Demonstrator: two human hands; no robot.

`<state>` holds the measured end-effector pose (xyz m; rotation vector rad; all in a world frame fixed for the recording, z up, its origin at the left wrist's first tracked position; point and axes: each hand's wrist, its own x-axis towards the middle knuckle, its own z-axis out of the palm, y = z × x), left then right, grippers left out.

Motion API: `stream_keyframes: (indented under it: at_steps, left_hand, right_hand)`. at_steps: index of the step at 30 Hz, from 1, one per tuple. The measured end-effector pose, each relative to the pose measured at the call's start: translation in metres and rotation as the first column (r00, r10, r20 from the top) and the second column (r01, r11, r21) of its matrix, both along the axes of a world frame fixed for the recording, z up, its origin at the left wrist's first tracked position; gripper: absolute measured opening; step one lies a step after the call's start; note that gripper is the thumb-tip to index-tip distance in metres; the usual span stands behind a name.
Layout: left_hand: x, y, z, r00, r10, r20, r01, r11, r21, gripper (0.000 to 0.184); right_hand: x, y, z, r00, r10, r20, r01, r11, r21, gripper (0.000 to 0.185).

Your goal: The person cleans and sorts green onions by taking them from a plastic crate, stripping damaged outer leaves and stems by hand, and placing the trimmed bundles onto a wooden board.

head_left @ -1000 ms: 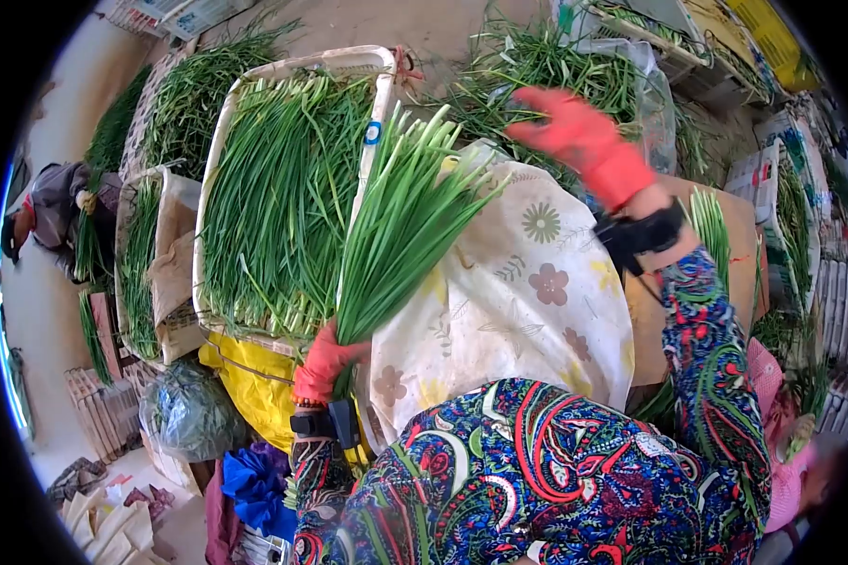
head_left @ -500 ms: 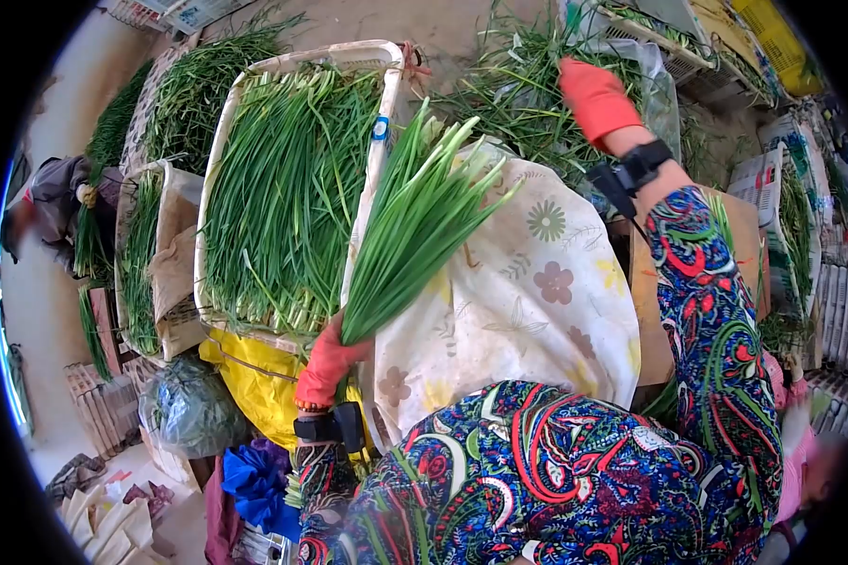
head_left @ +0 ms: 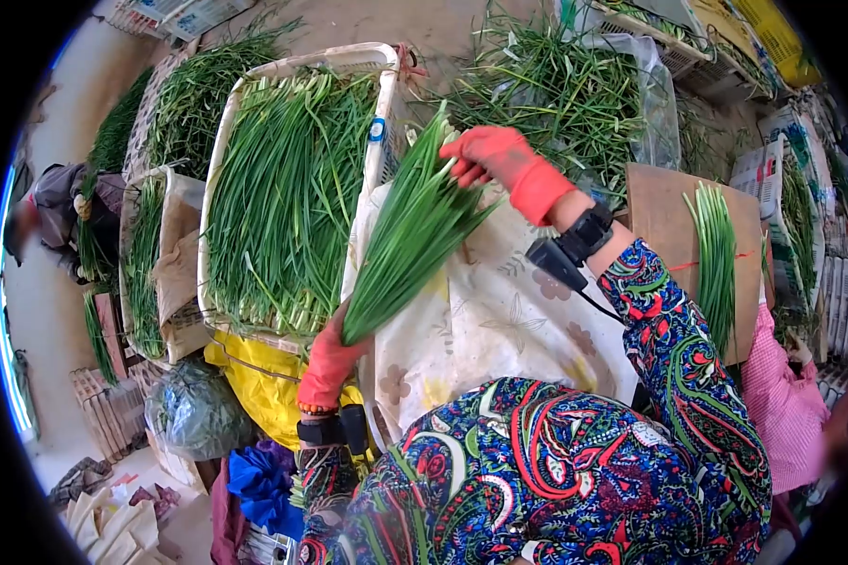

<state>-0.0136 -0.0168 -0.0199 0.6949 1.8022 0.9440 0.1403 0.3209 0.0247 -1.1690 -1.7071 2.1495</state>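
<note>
By the crate's right edge (head_left: 383,100), the stalk bundle (head_left: 405,240) is held by the left hand (head_left: 328,365), slanting lengthwise to the right hand (head_left: 504,162), whose grip cannot be told.

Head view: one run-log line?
left hand: gripping green bunch, near end; right hand: at bunch's pale far end; floral cloth: beneath bunch

The crate (head_left: 386,89) stands left of the held bunch (head_left: 410,254); right, a second bunch (head_left: 716,254) lies on a board (head_left: 664,226).
</note>
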Motion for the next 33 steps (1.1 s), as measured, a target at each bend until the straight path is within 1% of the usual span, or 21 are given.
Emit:
stream_keyframes:
  at_steps: [3,5,8,9,10,11,13,14,15,18,19,20,22,24,26,27,28,30,31,32,33]
  left_hand:
    - [-0.002,0.001,-0.003,1.000,-0.013,-0.018,0.013,1.000,0.002,0.066]
    - [-0.003,0.001,-0.005,0.997,-0.030,-0.065,0.026,0.998,-0.059,0.065]
    - [-0.003,0.003,-0.004,0.986,-0.076,-0.150,0.068,0.996,-0.059,0.064]
    - [-0.001,0.002,-0.005,0.981,-0.078,-0.178,0.070,0.996,-0.047,0.064]
    - [0.001,0.000,-0.005,0.966,-0.089,-0.242,0.084,0.996,-0.032,0.064]
    - [0.003,0.000,-0.004,0.945,-0.107,-0.308,0.106,0.994,-0.020,0.064]
    - [0.005,0.008,0.001,0.880,-0.156,-0.448,0.180,0.984,0.011,0.065]
    - [0.008,0.014,0.007,0.836,-0.173,-0.520,0.220,0.975,0.028,0.067]
    - [0.012,0.018,0.015,0.785,-0.186,-0.591,0.260,0.965,0.042,0.069]
    - [0.027,0.031,0.056,0.503,-0.405,-0.763,0.329,0.907,-0.264,0.074]
    - [0.029,0.030,0.057,0.364,-0.419,-0.832,0.374,0.884,-0.282,0.074]
    - [0.034,0.030,0.062,0.332,-0.424,-0.842,0.401,0.872,-0.281,0.072]
    - [0.047,0.033,0.081,0.285,-0.425,-0.859,0.440,0.854,-0.277,0.069]
    - [0.056,0.037,0.093,0.303,-0.554,-0.776,0.588,0.749,-0.305,0.067]
    - [0.062,0.036,0.101,0.401,-0.653,-0.642,0.707,0.667,-0.236,0.068]
    - [0.058,0.039,0.116,0.479,-0.758,-0.443,0.735,0.622,-0.270,0.071]
    - [0.039,0.042,0.115,0.620,-0.751,-0.228,0.751,0.652,-0.106,0.076]
    - [-0.013,0.040,0.108,0.840,-0.538,-0.072,0.515,0.832,-0.207,0.082]
    - [-0.014,0.063,0.120,0.922,-0.387,0.021,0.387,0.921,-0.045,0.082]
    - [-0.015,0.091,0.132,0.963,-0.233,0.136,0.220,0.970,0.102,0.082]
    - [-0.019,0.110,0.120,0.945,-0.298,0.136,0.279,0.949,0.146,0.082]
  right_hand:
    - [0.012,0.016,0.001,0.999,-0.028,-0.042,0.030,0.999,0.032,0.023]
    - [0.024,0.014,0.002,0.999,-0.019,-0.032,0.020,1.000,0.014,0.024]
    - [0.061,0.010,0.004,0.885,-0.440,-0.152,0.405,0.889,-0.213,0.028]
    - [0.074,0.010,-0.023,0.699,-0.683,-0.210,0.573,0.711,-0.408,0.029]
    - [0.090,0.006,-0.070,0.451,-0.871,-0.194,0.649,0.469,-0.599,0.030]
    - [0.109,-0.001,-0.115,0.390,-0.919,0.057,0.514,0.166,-0.842,0.032]
    - [0.094,-0.053,-0.123,0.561,-0.815,0.142,0.441,0.150,-0.885,0.040]
    - [0.077,-0.065,-0.106,0.689,-0.714,0.120,0.400,0.237,-0.885,0.044]
    - [0.060,-0.071,-0.097,0.703,-0.707,0.071,0.291,0.195,-0.937,0.044]
    - [0.035,-0.070,-0.103,0.631,-0.668,-0.395,-0.012,0.501,-0.865,0.048]
    - [0.030,-0.067,-0.106,0.578,-0.617,-0.535,-0.096,0.599,-0.795,0.051]
    - [0.029,-0.065,-0.111,0.519,-0.547,-0.658,-0.169,0.688,-0.705,0.053]
    - [0.033,-0.062,-0.100,0.444,-0.494,-0.748,-0.289,0.711,-0.641,0.057]
    - [0.038,-0.064,-0.062,0.425,-0.568,-0.705,-0.401,0.580,-0.709,0.060]
    - [0.044,-0.061,-0.061,0.445,-0.567,-0.693,-0.434,0.541,-0.721,0.060]
    - [0.048,-0.060,-0.060,0.453,-0.568,-0.687,-0.445,0.523,-0.726,0.059]
    - [0.049,-0.059,-0.059,0.452,-0.542,-0.708,-0.451,0.546,-0.706,0.059]
    - [0.050,-0.061,-0.056,0.459,-0.486,-0.744,-0.464,0.583,-0.667,0.058]
    - [0.044,-0.060,-0.055,0.397,-0.542,-0.740,-0.586,0.471,-0.659,0.058]
    - [0.038,-0.059,-0.059,0.317,-0.528,-0.788,-0.690,0.442,-0.573,0.061]
    - [0.032,-0.060,-0.049,0.316,-0.516,-0.796,-0.714,0.424,-0.558,0.060]
